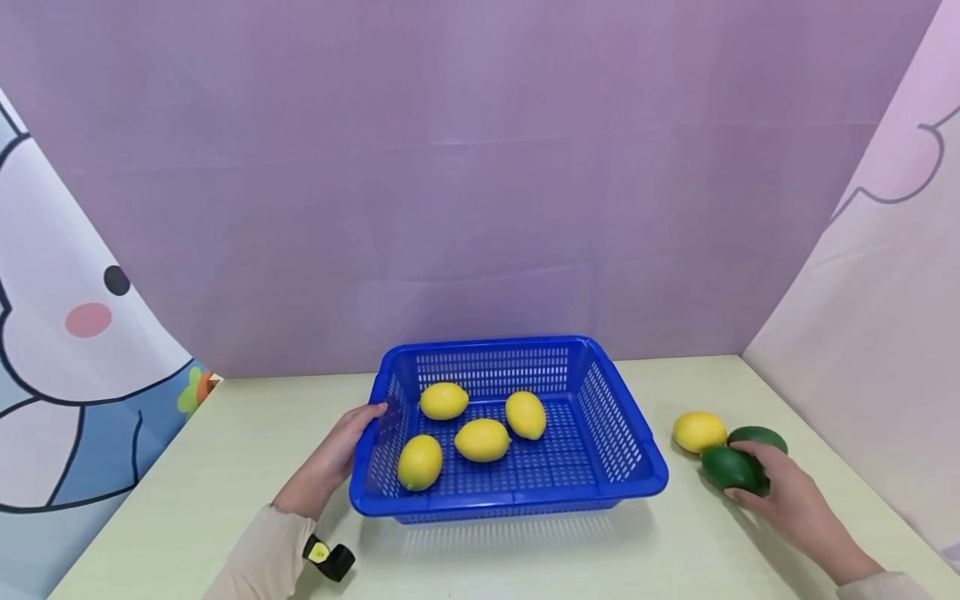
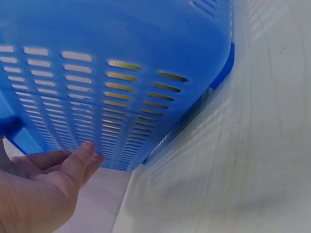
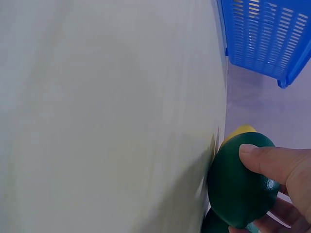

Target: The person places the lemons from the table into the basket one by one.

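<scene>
A blue plastic basket (image 1: 517,497) stands on the table with several yellow lemons (image 1: 482,440) inside, mostly toward its left half. My left hand (image 1: 341,450) grips the basket's left rim; in the left wrist view its fingers (image 2: 80,162) lie near the slotted outer wall. To the right of the basket, my right hand (image 1: 791,504) holds a smooth, dark green, egg-shaped fruit (image 1: 731,469) between thumb and fingers. In the right wrist view the thumb presses on top of this green fruit (image 3: 238,184). A second green fruit (image 1: 759,435) and one lemon (image 1: 699,432) lie right beside it.
The pale table (image 1: 247,467) meets a purple cloth backdrop (image 1: 480,208) behind the basket. A cartoon-printed cloth (image 1: 67,350) hangs at the left, a pale pink one (image 1: 892,333) at the right. A black strap with a yellow dot (image 1: 328,557) is on the left wrist.
</scene>
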A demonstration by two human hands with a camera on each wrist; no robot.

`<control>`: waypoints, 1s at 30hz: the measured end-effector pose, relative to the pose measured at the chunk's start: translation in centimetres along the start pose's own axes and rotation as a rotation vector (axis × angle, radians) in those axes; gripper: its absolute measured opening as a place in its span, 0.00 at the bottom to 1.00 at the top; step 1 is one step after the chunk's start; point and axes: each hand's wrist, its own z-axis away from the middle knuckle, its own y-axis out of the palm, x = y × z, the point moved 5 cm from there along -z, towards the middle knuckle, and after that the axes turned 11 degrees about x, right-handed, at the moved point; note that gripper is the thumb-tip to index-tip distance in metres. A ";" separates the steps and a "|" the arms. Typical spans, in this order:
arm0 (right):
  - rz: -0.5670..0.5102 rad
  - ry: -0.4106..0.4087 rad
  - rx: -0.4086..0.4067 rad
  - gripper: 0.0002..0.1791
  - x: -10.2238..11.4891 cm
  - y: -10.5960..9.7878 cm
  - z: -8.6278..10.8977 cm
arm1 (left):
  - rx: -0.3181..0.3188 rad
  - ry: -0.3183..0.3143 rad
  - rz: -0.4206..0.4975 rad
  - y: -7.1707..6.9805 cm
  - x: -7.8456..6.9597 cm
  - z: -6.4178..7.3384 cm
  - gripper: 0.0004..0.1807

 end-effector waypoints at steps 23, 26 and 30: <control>-0.063 0.025 -0.039 0.33 0.5 -2.6 -0.5 | 0.006 0.017 -0.010 0.1 -0.1 0.1 0.35; -0.085 0.032 -0.039 0.33 0.6 -2.9 -0.6 | 0.014 0.022 -0.014 0.1 -0.1 0.1 0.35; -0.102 0.030 -0.054 0.31 0.7 -3.4 -0.9 | 0.009 0.016 -0.014 0.0 0.1 0.0 0.35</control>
